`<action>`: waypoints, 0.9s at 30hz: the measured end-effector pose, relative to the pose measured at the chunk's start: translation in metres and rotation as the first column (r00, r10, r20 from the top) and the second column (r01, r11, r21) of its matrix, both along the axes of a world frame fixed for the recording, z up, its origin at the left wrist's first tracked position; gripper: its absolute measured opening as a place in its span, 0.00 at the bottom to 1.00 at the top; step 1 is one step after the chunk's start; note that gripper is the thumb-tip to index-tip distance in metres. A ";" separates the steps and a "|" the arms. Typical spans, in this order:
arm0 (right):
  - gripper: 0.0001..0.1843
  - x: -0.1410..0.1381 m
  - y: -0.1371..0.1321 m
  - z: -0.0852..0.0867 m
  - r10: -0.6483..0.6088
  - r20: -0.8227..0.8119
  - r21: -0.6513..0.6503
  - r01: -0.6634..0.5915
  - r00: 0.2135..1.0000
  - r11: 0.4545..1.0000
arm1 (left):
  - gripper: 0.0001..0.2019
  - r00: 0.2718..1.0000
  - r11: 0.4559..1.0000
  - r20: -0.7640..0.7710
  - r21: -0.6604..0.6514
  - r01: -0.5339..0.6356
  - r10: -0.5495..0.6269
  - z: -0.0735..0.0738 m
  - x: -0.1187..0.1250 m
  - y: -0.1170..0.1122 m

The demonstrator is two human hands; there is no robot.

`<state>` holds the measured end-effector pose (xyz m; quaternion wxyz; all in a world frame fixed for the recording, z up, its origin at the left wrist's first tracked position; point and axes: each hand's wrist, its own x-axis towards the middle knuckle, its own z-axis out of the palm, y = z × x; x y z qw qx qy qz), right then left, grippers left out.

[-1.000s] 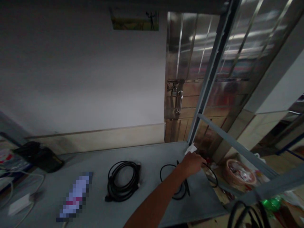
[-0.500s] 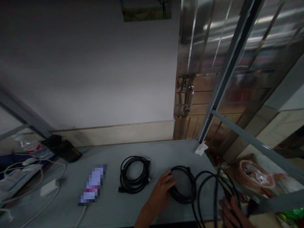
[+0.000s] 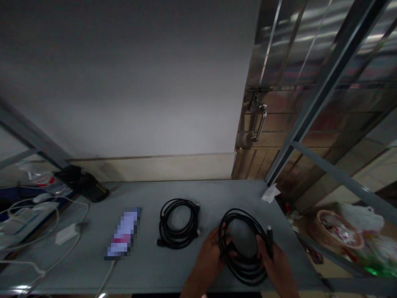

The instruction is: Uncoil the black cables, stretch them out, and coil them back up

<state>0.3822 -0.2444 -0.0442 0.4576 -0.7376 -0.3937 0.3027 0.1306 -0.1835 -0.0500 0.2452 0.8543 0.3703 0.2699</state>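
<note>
In the head view, the person's left hand (image 3: pixel 212 252) has its fingers curled around the left side of a coiled black cable (image 3: pixel 243 269), while the right hand (image 3: pixel 276 265) grips the opposite side, its thumb over the loops and a black connector (image 3: pixel 269 242) standing up beside it. The coil is over the right half of the grey table (image 3: pixel 149 273), near the front edge (whether it rests there or is slightly lifted cannot be told). Half a second ago the right hand was out past the table's right side with loose loops; now those loops lie together in one ring between both hands, which suggests the slack is largely taken up and the winding is well along. Just left of the left hand, a second black cable coil (image 3: pixel 178 243) lies untouched, and farther left are a smartphone (image 3: pixel 123 234) and a white adapter (image 3: pixel 66 234)
</note>
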 end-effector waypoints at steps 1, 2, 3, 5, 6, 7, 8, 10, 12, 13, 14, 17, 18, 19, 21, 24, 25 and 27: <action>0.39 0.003 0.004 -0.002 -0.005 0.087 -0.003 0.005 0.996 1.000 | 0.24 1.000 1.000 0.013 0.005 -0.003 0.002 0.002 0.001 0.006; 0.39 0.005 0.009 -0.003 -0.011 0.143 0.002 0.010 0.990 1.000 | 0.24 1.000 1.000 0.028 0.010 -0.009 0.009 0.004 0.003 0.012; 0.39 0.006 0.014 -0.004 -0.020 0.179 0.015 0.018 0.984 1.000 | 0.25 0.999 1.000 0.046 0.011 -0.024 0.023 0.005 0.004 0.017; 0.40 0.004 0.027 -0.008 -0.023 0.226 0.038 0.015 0.974 0.999 | 0.30 0.992 0.996 0.092 -0.006 -0.085 0.085 0.005 0.006 0.024; 0.40 0.003 0.033 -0.011 -0.030 0.250 0.062 0.015 0.968 0.998 | 0.33 0.984 0.991 0.121 -0.022 -0.129 0.131 0.003 0.006 0.025; 0.40 0.000 0.038 -0.014 -0.031 0.280 0.094 0.005 0.960 0.996 | 0.37 0.972 0.984 0.149 -0.037 -0.177 0.180 0.001 0.006 0.025; 0.40 -0.003 0.043 -0.018 -0.034 0.316 0.136 -0.009 0.948 0.991 | 0.39 0.958 0.974 0.177 -0.046 -0.223 0.227 0.000 0.004 0.023; 0.38 -0.010 0.049 -0.024 -0.048 0.387 0.224 -0.043 0.921 0.974 | 0.42 0.937 0.962 0.218 -0.046 -0.270 0.273 -0.002 -0.001 0.018; 0.38 -0.016 0.050 -0.029 -0.067 0.439 0.277 -0.064 0.896 0.959 | 0.44 0.939 0.967 0.235 -0.034 -0.252 0.252 0.000 -0.006 0.011; 0.39 -0.018 0.050 -0.030 -0.080 0.460 0.293 -0.066 0.884 0.954 | 0.44 0.946 0.974 0.235 -0.028 -0.223 0.223 0.002 -0.009 0.008; 0.40 -0.020 0.050 -0.031 -0.091 0.475 0.303 -0.065 0.875 0.951 | 0.44 0.955 0.981 0.228 -0.026 -0.190 0.191 0.004 -0.011 0.005; 0.44 -0.019 0.050 -0.031 -0.120 0.484 0.320 -0.048 0.867 0.946 | 0.47 0.980 0.993 0.163 -0.023 -0.112 0.114 0.009 -0.012 0.002; 0.44 -0.019 0.050 -0.031 -0.137 0.482 0.329 -0.034 0.865 0.944 | 0.48 0.987 0.995 0.128 -0.027 -0.096 0.098 0.009 -0.012 0.003; 0.45 -0.018 0.051 -0.030 -0.151 0.482 0.338 -0.024 0.863 0.941 | 0.48 0.992 0.996 0.093 -0.030 -0.084 0.086 0.010 -0.010 0.004; 0.44 -0.017 0.050 -0.026 -0.156 0.491 0.355 -0.033 0.857 0.934 | 0.47 0.997 0.997 0.036 -0.025 -0.073 0.074 0.010 -0.007 0.006; 0.40 -0.024 0.034 -0.015 -0.112 0.492 0.377 -0.095 0.864 0.921 | 0.40 0.995 0.995 0.008 0.009 -0.100 0.100 0.011 -0.002 0.006; 0.37 -0.029 0.024 -0.010 -0.097 0.468 0.389 -0.106 0.879 0.915 | 0.38 0.993 0.993 0.018 0.029 -0.115 0.114 0.012 0.000 0.006; 0.29 -0.044 -0.005 0.003 -0.033 0.366 0.391 -0.121 0.930 0.912 | 0.35 0.989 0.986 0.066 0.093 -0.139 0.133 0.014 -0.001 0.002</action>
